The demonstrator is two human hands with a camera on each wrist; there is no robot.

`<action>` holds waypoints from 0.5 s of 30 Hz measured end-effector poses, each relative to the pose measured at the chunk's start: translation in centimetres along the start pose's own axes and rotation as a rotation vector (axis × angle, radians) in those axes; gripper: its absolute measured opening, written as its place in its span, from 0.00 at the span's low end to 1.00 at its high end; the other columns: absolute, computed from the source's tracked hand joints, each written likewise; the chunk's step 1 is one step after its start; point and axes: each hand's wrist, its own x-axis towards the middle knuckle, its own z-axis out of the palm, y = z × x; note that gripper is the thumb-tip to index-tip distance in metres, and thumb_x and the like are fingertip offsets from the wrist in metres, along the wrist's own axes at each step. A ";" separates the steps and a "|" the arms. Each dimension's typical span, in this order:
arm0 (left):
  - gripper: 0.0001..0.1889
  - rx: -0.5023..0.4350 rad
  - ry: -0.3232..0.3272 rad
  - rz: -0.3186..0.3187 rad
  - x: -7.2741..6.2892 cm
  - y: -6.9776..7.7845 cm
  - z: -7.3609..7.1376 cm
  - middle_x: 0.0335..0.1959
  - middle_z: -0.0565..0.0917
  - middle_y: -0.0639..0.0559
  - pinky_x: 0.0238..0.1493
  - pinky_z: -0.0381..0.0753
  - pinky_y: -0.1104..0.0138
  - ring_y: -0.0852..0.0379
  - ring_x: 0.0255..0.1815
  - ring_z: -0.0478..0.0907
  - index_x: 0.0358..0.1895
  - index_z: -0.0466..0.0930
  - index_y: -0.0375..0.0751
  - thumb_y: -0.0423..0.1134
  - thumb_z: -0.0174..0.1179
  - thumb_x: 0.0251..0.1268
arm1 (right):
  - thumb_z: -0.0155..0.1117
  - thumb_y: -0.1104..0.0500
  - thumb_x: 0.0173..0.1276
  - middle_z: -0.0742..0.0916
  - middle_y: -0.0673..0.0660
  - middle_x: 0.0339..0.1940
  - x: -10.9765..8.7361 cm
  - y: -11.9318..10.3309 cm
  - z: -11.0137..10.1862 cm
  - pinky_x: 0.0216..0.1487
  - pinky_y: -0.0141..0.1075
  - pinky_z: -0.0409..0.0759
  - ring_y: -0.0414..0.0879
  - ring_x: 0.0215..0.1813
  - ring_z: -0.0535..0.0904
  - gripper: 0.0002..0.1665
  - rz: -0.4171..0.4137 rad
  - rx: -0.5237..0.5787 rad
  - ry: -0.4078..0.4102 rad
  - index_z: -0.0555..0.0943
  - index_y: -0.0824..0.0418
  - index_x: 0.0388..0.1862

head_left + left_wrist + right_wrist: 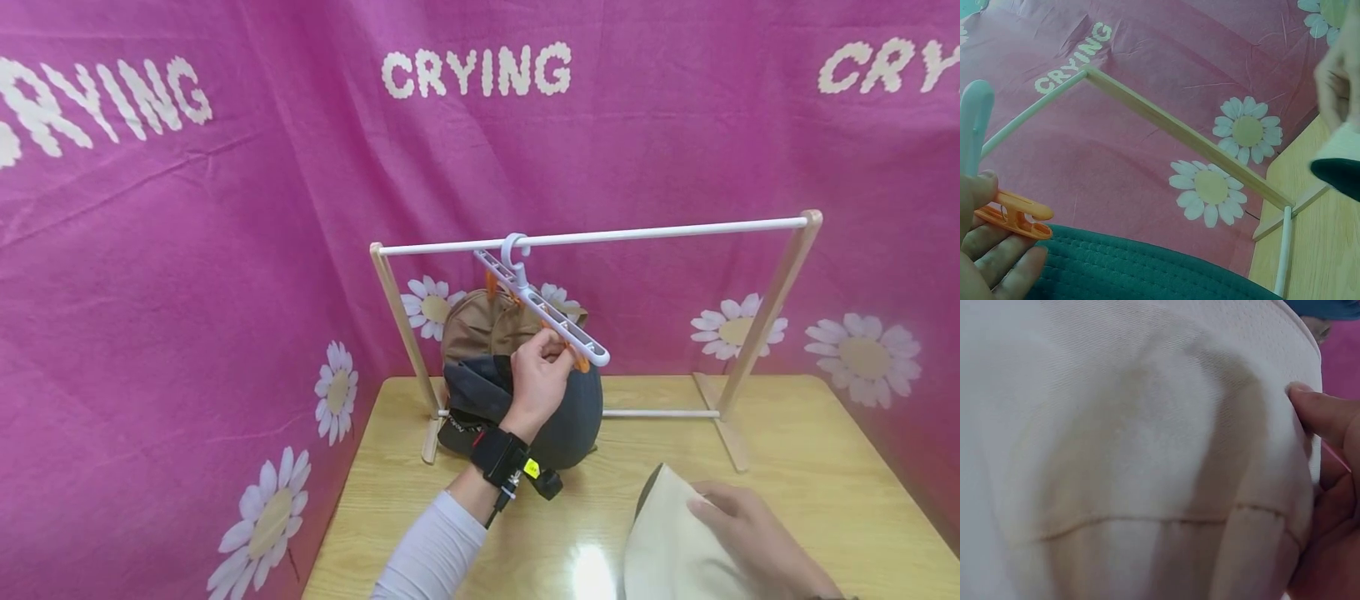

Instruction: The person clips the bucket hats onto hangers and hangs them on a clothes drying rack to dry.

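Observation:
My left hand point(538, 379) pinches an orange clip point(1019, 215) near the front end of a pale lavender clip hanger point(566, 325). The clip lies between thumb and fingers in the left wrist view. Below this hand is a dark blue-green cap point(581, 417), its stitched brim point(1147, 265) showing there. Behind it is a brown cap point(468, 325), and lower down a black cap point(457, 437) with white lettering. My right hand point(753, 529) grips the edge of a cream cloth hat point(671, 533) with a dark underside. Its seam shows close up in the right wrist view.
The hanger hooks over the white top bar point(660, 236) of a small rack with wooden side posts point(772, 312). This rack stands on a light wooden table point(817, 433). Pink cloth point(645, 150) with daisies and lettering encloses the back and sides.

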 end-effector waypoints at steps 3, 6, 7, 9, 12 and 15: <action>0.03 0.035 -0.006 -0.001 0.1 0.1 -0.2 0.27 0.90 0.51 0.27 0.73 0.75 0.70 0.25 0.79 0.34 0.86 0.40 0.31 0.68 0.67 | 0.55 0.47 0.84 0.89 0.53 0.59 1.0 -1.9 -0.7 0.58 0.28 0.77 0.34 0.59 0.81 0.21 -0.008 -0.021 -0.005 0.84 0.57 0.64; 0.04 0.080 -0.009 0.009 0.3 0.2 -0.4 0.25 0.88 0.52 0.26 0.70 0.75 0.71 0.22 0.75 0.33 0.85 0.41 0.32 0.67 0.67 | 0.56 0.49 0.84 0.88 0.54 0.62 2.0 -3.6 -1.3 0.60 0.28 0.76 0.32 0.62 0.79 0.20 -0.082 -0.097 0.005 0.84 0.56 0.64; 0.04 0.092 -0.009 0.013 0.3 0.2 -0.4 0.24 0.88 0.53 0.26 0.69 0.75 0.71 0.21 0.74 0.33 0.86 0.42 0.33 0.67 0.68 | 0.57 0.50 0.83 0.88 0.54 0.61 2.3 -4.1 -1.3 0.60 0.29 0.76 0.32 0.62 0.79 0.19 -0.108 -0.112 0.012 0.85 0.55 0.63; 0.04 0.109 -0.008 0.024 0.4 0.2 -0.5 0.24 0.88 0.53 0.26 0.69 0.74 0.70 0.21 0.73 0.33 0.86 0.42 0.34 0.67 0.68 | 0.59 0.53 0.83 0.89 0.55 0.60 2.9 -5.1 -1.5 0.60 0.31 0.78 0.33 0.61 0.81 0.17 -0.172 -0.155 0.025 0.86 0.56 0.61; 0.04 0.117 0.002 0.028 0.5 0.2 -0.6 0.24 0.89 0.54 0.26 0.69 0.74 0.70 0.22 0.74 0.32 0.87 0.43 0.33 0.68 0.68 | 0.61 0.56 0.81 0.91 0.54 0.56 3.8 -6.7 -1.7 0.58 0.33 0.80 0.35 0.58 0.83 0.15 -0.226 -0.162 0.023 0.87 0.57 0.59; 0.04 0.124 0.003 0.020 0.4 0.1 -0.6 0.25 0.90 0.55 0.27 0.69 0.74 0.71 0.23 0.76 0.32 0.88 0.43 0.33 0.68 0.67 | 0.64 0.56 0.79 0.91 0.53 0.53 4.7 -8.0 -1.9 0.53 0.34 0.82 0.35 0.53 0.85 0.15 -0.246 -0.142 0.013 0.86 0.57 0.59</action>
